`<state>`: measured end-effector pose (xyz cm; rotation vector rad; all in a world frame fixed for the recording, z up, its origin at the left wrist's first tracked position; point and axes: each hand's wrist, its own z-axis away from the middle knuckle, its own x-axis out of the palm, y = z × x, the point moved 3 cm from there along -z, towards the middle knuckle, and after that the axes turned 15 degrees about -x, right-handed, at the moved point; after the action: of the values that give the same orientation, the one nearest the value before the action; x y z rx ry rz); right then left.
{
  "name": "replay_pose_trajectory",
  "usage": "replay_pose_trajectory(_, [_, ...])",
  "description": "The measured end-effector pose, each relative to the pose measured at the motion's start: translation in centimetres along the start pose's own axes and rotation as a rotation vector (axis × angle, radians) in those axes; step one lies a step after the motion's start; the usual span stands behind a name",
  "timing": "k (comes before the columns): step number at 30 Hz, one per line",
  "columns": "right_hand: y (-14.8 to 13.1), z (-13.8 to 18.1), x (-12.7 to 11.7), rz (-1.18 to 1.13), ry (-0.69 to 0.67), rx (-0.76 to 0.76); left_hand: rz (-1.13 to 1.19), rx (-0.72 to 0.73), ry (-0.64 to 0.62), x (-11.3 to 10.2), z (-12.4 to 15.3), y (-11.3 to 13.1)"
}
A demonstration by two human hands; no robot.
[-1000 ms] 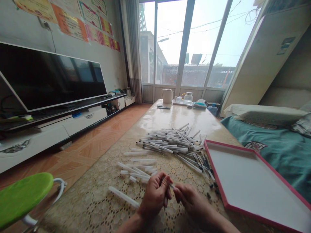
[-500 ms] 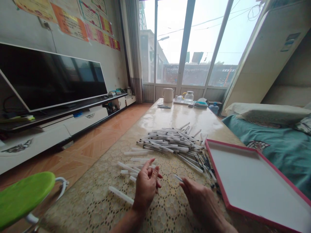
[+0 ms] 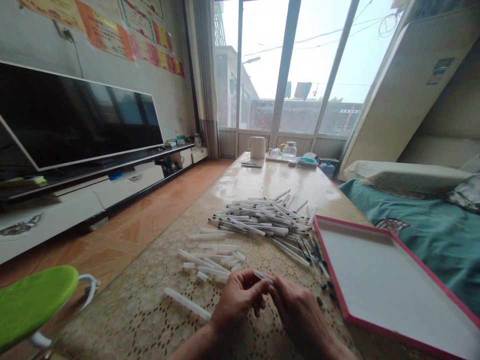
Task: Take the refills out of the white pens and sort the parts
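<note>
Both of my hands meet low over the lace-covered table (image 3: 150, 310). My left hand (image 3: 236, 300) and my right hand (image 3: 296, 310) are closed together on one thin white pen (image 3: 262, 276), whose end pokes out between the fingertips. A loose white pen barrel (image 3: 187, 304) lies just left of my left hand. Several more white barrels (image 3: 212, 262) are scattered ahead of it. Farther on sits a large heap of pens (image 3: 262, 220), with dark refills (image 3: 313, 250) at its right side.
A shallow pink-rimmed tray (image 3: 330, 270) lies at the right of the table. A white mug (image 3: 258, 147), a glass pot (image 3: 291, 150) and small items stand at the far end. A green stool (image 3: 33, 300) is at lower left, a teal-covered bed (image 3: 431, 235) at right.
Half a second ago my hands were apart, the left with fingers spread and the right holding the pen. Now they are together again on the pen.
</note>
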<state>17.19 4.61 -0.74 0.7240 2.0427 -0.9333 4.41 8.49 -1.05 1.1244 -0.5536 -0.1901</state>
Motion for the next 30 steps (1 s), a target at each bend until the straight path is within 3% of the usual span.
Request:
replay_pose_trajectory(5, [0.7,0.1,-1.1,-0.191,0.130,0.158,0.229,0.046,0.187,-1.0,0.2,1.1])
replay_pose_trajectory(9, [1.6,0.4,-1.4,-0.321,0.155,0.263,0.370,0.074,0.291,-1.4,0.6,1.5])
replay_pose_trajectory(16, [2.1,0.5,-0.7,-0.429,0.153,0.240,0.371,0.086,0.284,-1.6,0.5,1.4])
replay_pose_trajectory(23, [2.1,0.5,-0.5,-0.705,0.188,0.321,0.355,0.097,0.229,-1.9,0.5,1.3])
replay_pose_trajectory(30, [1.3,0.3,-1.8,-0.522,0.233,0.234,0.355,0.084,0.270,-2.1,0.3,1.1])
